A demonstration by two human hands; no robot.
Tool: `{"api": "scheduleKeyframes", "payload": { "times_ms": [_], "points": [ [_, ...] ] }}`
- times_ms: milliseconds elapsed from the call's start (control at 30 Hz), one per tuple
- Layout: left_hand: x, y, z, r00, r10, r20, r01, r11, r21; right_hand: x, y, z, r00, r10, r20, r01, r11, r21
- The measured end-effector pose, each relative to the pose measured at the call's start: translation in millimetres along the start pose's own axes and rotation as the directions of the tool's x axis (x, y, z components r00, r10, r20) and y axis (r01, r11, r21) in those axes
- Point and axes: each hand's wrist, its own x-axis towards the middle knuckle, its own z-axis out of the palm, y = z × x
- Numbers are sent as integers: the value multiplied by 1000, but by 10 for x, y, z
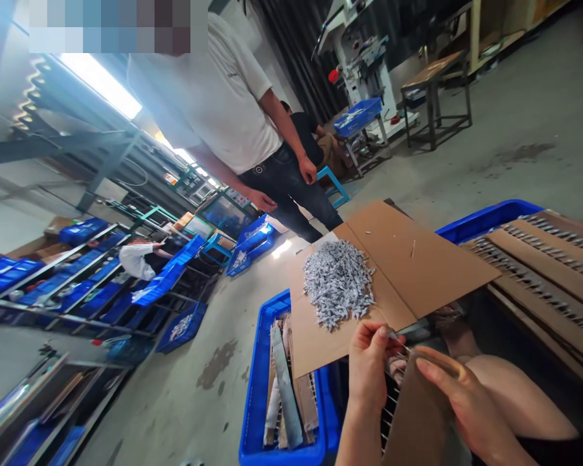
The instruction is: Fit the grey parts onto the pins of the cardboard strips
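Head view, left to right, quick: what's first?

A steel shelf rack [53, 291] loaded with blue crates, then a co-worker [214, 97] standing in a white T-shirt and dark jeans.

Nearer you?

A blue crate [276, 401] holding cardboard scraps [284, 388], with a flat cardboard sheet [408, 265] lying partly over it. On that sheet sits a heap of small grey metal parts [337, 281].

Your grip?

My left hand [372, 362] is closed, pinching one small metal part [393, 335] between thumb and fingers (too small to make out properly), just off the sheet's edge. My right hand [471, 401] is grasping a cardboard strip [418, 414] with metal parts along its edge. Farther right, a second blue crate [486, 220] sits under more cardboard strips lined with metal parts [548, 272].
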Motion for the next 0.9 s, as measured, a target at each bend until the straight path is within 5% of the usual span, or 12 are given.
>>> {"api": "scheduleKeyframes", "payload": {
  "times_ms": [667,900],
  "points": [
    [-97,-58,30,1000,-9,17,8,997,78,-28,-43,21,997,-67,32,70,994,-90],
    [-128,-68,28,1000,17,24,-20,995,100,-69,-82,95,991,-17,-131,7,997,-77]
  ]
}}
